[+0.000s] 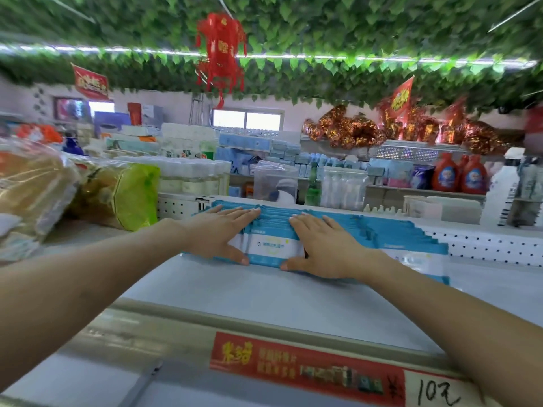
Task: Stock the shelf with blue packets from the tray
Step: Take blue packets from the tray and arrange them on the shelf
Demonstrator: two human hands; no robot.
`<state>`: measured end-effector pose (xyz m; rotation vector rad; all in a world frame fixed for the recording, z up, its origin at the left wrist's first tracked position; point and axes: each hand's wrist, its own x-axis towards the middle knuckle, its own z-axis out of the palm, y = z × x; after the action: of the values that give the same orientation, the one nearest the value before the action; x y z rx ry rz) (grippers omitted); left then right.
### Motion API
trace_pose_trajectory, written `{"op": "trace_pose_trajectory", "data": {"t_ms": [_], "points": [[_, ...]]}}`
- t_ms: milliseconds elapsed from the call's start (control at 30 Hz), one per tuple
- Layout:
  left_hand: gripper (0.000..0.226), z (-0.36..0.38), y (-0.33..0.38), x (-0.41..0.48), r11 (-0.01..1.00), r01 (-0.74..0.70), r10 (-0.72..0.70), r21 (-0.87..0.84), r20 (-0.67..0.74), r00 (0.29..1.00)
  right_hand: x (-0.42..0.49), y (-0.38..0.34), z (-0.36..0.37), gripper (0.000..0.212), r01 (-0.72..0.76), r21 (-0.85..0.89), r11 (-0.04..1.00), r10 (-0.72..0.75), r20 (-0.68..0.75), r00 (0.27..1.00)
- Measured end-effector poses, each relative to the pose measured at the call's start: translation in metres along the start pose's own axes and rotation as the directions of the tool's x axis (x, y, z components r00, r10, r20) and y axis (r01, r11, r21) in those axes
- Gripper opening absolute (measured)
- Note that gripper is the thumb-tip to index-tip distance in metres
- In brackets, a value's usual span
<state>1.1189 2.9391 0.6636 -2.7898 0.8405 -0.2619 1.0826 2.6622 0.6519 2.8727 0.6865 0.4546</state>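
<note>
- The blue packets (271,245) stand on edge in a row on the shelf (264,298), front face toward the camera. A second row of the same packets (411,239) sits just beside them on the right. The tray is not in view.
- The left hand (217,233) lies flat across the packets' top edges on the left. Its fingers are straight and its thumb rests against the front packet.
- The right hand (320,245) mirrors it on the right, also flat with straight fingers, so neither hand is curled round anything.
- The packets look like thin, soft pouches with a slick film skin. I judge each one light and bendy, and a loose row likely to fan out or slide.
- They are best held as a block, squeezed between both palms at the two ends, rather than pinched by the floppy top seams.
- A red price label (308,368) runs along the shelf's front lip.
</note>
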Motion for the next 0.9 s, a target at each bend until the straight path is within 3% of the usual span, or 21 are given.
{"op": "trace_pose_trajectory", "data": {"t_ms": [267, 500, 667, 767, 900], "points": [[0.111, 0.011, -0.006, 0.009, 0.996, -0.056, 0.052, -0.069, -0.057, 0.997, 0.005, -0.004, -0.003, 0.107, -0.037, -0.085, 0.996, 0.037, -0.004, 0.999], [0.114, 0.01, -0.007, 0.005, 0.992, -0.083, 0.073, -0.099, -0.1, 0.992, -0.001, -0.006, -0.007, 0.108, -0.032, -0.062, 0.998, 0.029, -0.046, 0.999], [0.112, 0.003, -0.011, -0.004, 0.986, -0.065, 0.044, -0.153, -0.138, 0.989, -0.002, -0.015, -0.024, 0.076, 0.14, -0.04, 0.989, -0.145, -0.197, 0.97], [0.109, -0.001, -0.017, -0.014, 0.98, -0.035, 0.004, -0.194, -0.156, 0.988, 0.002, -0.022, -0.027, 0.055, 0.207, -0.002, 0.978, -0.204, -0.168, 0.965], [0.111, 0.001, -0.038, -0.035, 0.979, 0.032, -0.067, -0.201, -0.166, 0.984, 0.002, -0.027, -0.028, 0.044, 0.216, 0.067, 0.974, -0.208, -0.114, 0.971]]}}
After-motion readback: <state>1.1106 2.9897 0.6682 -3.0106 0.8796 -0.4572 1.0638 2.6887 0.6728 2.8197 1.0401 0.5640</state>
